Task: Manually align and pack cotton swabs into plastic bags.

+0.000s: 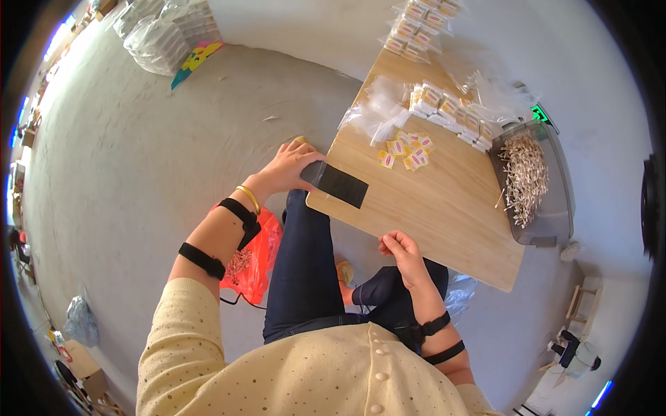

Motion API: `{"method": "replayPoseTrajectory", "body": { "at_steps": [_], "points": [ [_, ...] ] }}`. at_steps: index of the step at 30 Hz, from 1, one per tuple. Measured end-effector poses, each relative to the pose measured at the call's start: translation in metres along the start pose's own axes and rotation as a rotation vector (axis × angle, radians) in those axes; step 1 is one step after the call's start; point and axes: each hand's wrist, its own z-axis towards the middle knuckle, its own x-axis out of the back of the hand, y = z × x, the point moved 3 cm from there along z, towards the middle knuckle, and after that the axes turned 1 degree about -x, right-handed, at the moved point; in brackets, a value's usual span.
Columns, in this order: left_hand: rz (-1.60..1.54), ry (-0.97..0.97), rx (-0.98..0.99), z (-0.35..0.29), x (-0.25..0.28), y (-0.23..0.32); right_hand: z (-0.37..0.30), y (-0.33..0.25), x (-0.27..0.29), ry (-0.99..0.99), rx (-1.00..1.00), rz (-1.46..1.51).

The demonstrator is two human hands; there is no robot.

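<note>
My left hand (295, 166) is at the near left corner of the wooden table (430, 201). Its thumb and fingers grip one end of a flat black rectangular thing (345, 186), whose other end lies over the tabletop. What exactly this thing is, I cannot tell. At the table's near edge, my right hand (402, 251) has its fingers curled and its thumb pressed to them; anything between them is hidden. Several small white, yellow and red cards (409, 149) lie loose beyond the black thing, apart from both hands.
A grey plastic bin (538, 225) full of cotton swabs (525, 177) stands at the table's right. Small packs (451, 111) and clear plastic bags (381, 111) line the far side. On the floor beside my left leg sits a red plastic bag (260, 256).
</note>
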Motion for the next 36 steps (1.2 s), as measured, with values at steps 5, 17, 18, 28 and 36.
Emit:
{"method": "replayPoseTrajectory", "body": {
  "at_steps": [5, 17, 18, 28, 36],
  "points": [
    [0.168, 0.144, -0.155, 0.010, -0.016, 0.031, -0.004, 0.003, -0.002, 0.006, 0.006, 0.020],
    [0.077, 0.219, -0.089, 0.081, -0.108, 0.161, -0.009, 0.027, 0.041, 0.082, 0.086, -0.069],
    [0.200, 0.254, -0.029, 0.084, -0.111, 0.168, -0.016, 0.028, 0.059, 0.144, 0.085, -0.061],
    [0.310, 0.163, 0.146, 0.171, -0.121, 0.155, -0.049, 0.046, 0.154, 0.378, 0.066, 0.129],
    [0.110, 0.183, -0.349, 0.154, -0.152, 0.206, -0.004, 0.033, 0.306, 0.954, 0.278, -0.105]
  ]
}}
